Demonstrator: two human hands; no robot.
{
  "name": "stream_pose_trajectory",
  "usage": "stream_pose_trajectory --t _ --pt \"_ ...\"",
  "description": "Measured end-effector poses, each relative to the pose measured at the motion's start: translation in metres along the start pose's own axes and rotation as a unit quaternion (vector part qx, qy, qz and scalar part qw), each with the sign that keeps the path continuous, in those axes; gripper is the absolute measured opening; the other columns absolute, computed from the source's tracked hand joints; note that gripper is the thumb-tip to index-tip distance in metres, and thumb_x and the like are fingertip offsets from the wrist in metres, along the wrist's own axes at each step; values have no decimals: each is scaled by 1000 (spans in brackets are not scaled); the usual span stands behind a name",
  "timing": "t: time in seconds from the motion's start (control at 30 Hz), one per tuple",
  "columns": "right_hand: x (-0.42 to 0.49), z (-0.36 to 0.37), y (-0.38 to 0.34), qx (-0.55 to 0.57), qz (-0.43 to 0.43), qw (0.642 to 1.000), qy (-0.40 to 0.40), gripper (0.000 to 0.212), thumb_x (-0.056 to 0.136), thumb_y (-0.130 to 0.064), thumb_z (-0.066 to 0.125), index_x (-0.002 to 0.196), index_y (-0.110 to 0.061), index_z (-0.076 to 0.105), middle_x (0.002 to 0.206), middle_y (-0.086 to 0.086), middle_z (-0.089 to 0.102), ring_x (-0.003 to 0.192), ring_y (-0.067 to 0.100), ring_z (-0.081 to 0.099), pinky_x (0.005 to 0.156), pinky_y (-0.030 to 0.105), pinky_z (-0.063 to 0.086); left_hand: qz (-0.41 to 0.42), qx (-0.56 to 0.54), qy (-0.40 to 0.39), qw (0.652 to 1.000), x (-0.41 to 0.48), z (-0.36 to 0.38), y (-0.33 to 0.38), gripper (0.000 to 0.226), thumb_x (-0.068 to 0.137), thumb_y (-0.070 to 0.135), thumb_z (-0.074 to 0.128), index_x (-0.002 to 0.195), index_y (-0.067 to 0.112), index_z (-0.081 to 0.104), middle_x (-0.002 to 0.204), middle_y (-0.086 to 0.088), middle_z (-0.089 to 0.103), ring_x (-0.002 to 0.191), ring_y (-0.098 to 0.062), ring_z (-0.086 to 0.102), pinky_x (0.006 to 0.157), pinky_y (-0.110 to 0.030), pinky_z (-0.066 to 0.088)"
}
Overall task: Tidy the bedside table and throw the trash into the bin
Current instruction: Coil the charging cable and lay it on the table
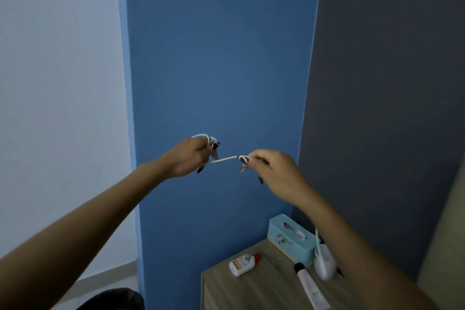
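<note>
Both hands are raised in front of the blue wall, well above the wooden bedside table [254, 292]. My left hand [187, 158] holds several loops of a white cable [225, 158] wound round its fingers. A short taut stretch of the cable runs across to my right hand [271, 168], which pinches it between thumb and fingers. The cable's other end hangs down behind my right forearm to a white charger [324, 263] lying on the table. The black bin [113, 299] shows at the bottom left, on the floor beside the table.
On the table lie a small white bottle with a red cap [243, 264], a white tube with a black cap [310, 287] and a light blue tissue box [289, 236] against the wall. A grey wall stands to the right, a white wall to the left.
</note>
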State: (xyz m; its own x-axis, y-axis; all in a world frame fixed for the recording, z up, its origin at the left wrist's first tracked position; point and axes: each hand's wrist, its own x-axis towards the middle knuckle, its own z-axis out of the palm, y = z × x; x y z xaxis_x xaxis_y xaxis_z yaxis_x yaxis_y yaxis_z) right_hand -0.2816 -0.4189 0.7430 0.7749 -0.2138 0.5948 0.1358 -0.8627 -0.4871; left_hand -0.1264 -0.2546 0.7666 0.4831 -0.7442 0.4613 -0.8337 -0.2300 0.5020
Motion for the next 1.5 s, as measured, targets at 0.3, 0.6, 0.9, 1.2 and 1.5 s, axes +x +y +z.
stream_pose_trajectory --t 0.3,0.6,0.9,1.2,1.5 --pt "22 5 12 -148 -69 974 155 29 101 -26 31 102 -11 56 93 4 50 72 24 50 60 38 42 13 -410 -159 898 -33 42 50 32 99 26 35 70 14 38 54 2 27 46 -14 25 48 -22 30" --pt "-10 91 -14 -26 27 984 174 36 101 -21 35 137 -17 40 120 4 58 103 21 60 75 28 45 -18 -653 -7 757 0 31 82 31 103 18 28 79 14 46 51 6 38 42 -8 40 51 -18 38" --pt "-29 83 -56 -58 49 997 -35 25 100 -20 42 119 -7 53 112 9 57 101 24 55 73 28 36 97 -144 108 979 6 36 36 30 102 14 34 79 1 49 72 -10 63 69 -15 64 67 -17 50" --pt "-16 2 -33 -287 53 955 -43 25 91 -6 52 67 -10 58 59 3 44 52 16 40 46 27 29 118 -1 28 993 -11 68 12 33 97 13 36 68 3 47 70 -6 49 62 -15 47 61 -34 42" --pt "-2 -8 -1 27 23 999 36 23 96 -20 54 103 -31 73 99 -4 74 93 22 67 86 46 53 27 -379 -103 919 -24 65 57 43 100 28 36 58 15 31 47 1 24 41 -15 19 43 -25 23"
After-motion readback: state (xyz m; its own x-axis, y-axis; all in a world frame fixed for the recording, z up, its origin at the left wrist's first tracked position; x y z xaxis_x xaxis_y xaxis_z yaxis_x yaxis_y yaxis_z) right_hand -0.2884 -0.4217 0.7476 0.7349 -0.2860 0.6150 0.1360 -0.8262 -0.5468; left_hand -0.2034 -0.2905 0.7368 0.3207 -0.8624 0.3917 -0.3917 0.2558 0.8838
